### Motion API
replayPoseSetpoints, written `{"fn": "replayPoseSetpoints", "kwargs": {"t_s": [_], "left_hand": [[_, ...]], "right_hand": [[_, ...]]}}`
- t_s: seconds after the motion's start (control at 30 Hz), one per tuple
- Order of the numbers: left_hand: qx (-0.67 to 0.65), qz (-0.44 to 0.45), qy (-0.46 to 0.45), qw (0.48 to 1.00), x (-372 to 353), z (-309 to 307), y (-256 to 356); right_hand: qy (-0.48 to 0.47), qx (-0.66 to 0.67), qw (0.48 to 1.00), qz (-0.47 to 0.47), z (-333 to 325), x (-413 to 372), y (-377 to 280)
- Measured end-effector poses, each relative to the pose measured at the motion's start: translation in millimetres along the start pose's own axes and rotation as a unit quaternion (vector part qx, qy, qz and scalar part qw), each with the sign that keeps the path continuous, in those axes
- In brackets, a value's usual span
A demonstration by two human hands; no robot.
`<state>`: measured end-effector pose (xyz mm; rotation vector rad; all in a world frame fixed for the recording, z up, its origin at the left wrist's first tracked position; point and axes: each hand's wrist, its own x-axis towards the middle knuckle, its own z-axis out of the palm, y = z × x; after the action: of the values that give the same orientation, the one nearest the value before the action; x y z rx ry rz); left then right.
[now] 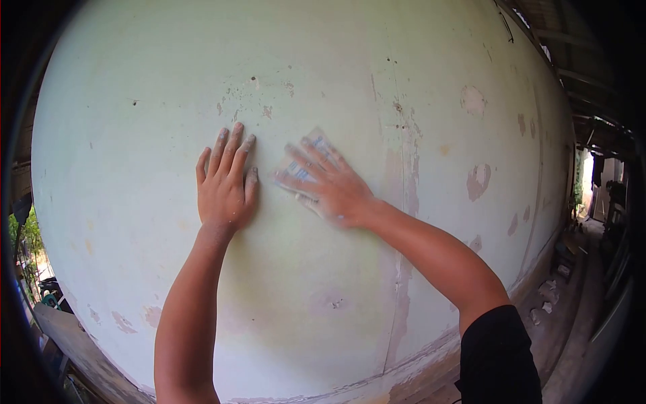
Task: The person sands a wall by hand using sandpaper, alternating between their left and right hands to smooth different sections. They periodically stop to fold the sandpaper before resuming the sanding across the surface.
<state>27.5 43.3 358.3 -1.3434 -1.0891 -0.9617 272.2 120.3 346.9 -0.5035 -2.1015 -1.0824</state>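
My left hand point(227, 182) lies flat on a pale green wall point(303, 269), its fingers pointing up and slightly apart. Whitish dust coats its fingertips. To its right, my right hand point(330, 185) presses a piece of sandpaper point(296, 171) against the same wall. The sheet has blue print on its back and shows around and between the fingers. Motion blurs this hand and the sheet, and the sheet's rough side is hidden. Small holes and chipped paint point(254, 94) mark the wall just above my left hand.
A long vertical crack point(404, 168) with peeling paint runs down the wall right of my hands. Bare patches point(478, 182) dot the wall farther right. Rubble point(548, 293) lies along the wall's foot at right. A concrete ledge point(74, 337) stands at lower left.
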Motion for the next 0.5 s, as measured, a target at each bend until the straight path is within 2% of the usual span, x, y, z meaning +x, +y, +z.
{"fn": "replayPoseSetpoints", "kwargs": {"t_s": [0.07,0.2,0.27,0.3,0.37,0.4,0.47,0.5], "left_hand": [[-0.001,0.003,0.002,1.000,-0.2,-0.1,-0.1],[0.002,-0.004,-0.006,1.000,-0.3,-2.0,2.1],[0.004,-0.004,-0.005,1.000,-0.3,-2.5,3.8],[0.005,-0.003,-0.002,1.000,-1.2,-2.2,3.3],[0.008,0.001,0.001,1.000,-1.1,-1.9,4.5],[0.006,-0.003,-0.001,1.000,-2.1,-2.0,5.2],[0.006,-0.006,-0.004,1.000,-3.5,-2.9,4.6],[0.003,-0.002,-0.003,1.000,-5.3,-2.9,3.6]], "right_hand": [[-0.094,0.005,0.993,-0.072,3.1,-44.9,-14.4],[-0.149,-0.006,0.989,-0.014,-27.1,-55.0,44.8],[-0.106,-0.039,0.992,0.054,-35.6,-40.5,67.0],[-0.107,-0.037,0.992,0.056,-35.4,-27.9,80.3],[0.087,0.070,0.970,0.218,-27.3,3.4,96.0],[0.087,0.073,0.969,0.218,-22.2,9.3,87.2],[0.095,-0.033,0.981,0.167,-10.6,12.4,57.0],[0.060,0.000,0.991,0.122,-10.4,6.2,35.5]]}}
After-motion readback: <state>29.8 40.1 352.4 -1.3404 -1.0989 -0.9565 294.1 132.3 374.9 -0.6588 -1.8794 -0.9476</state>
